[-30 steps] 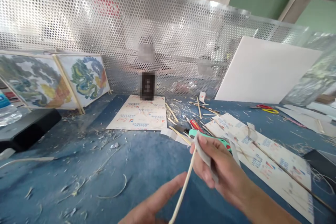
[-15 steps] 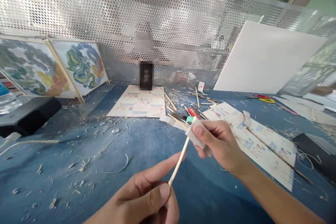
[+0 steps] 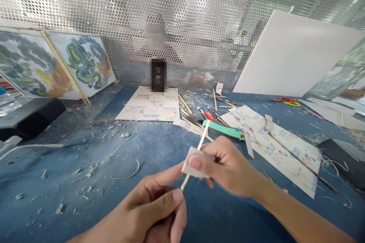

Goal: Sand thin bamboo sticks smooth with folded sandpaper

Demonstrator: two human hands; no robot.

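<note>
Fingers of the left hand (image 3: 154, 207) pinched the near end of a thin bamboo stick (image 3: 196, 153), thumb pressed against forefinger. Right hand (image 3: 225, 167) gripped a small folded piece of sandpaper (image 3: 194, 164), wrapped round the stick's middle, thumb on top; stick's far tip showed above it, slanting up and away over the blue table (image 3: 85, 182). Just beyond the right hand lay a green-handled knife (image 3: 224, 130), a red cutter (image 3: 211, 117) beside it, and loose bamboo strips (image 3: 186, 104) among shavings. Sandpaper sheets lay printed side up: one sheet (image 3: 151, 108) at the back centre, a longer one (image 3: 273, 144) to the right with a dark rod (image 3: 302, 163) across it. Scissors (image 3: 286, 101) with red and yellow handles lay far right, near a white board (image 3: 296, 57) leaning on the perforated metal screen (image 3: 114, 15). Two painted dragon panels (image 3: 54, 64) leaned at left, a black box (image 3: 28, 117) in front of them. No containers could be made out on the table.
</note>
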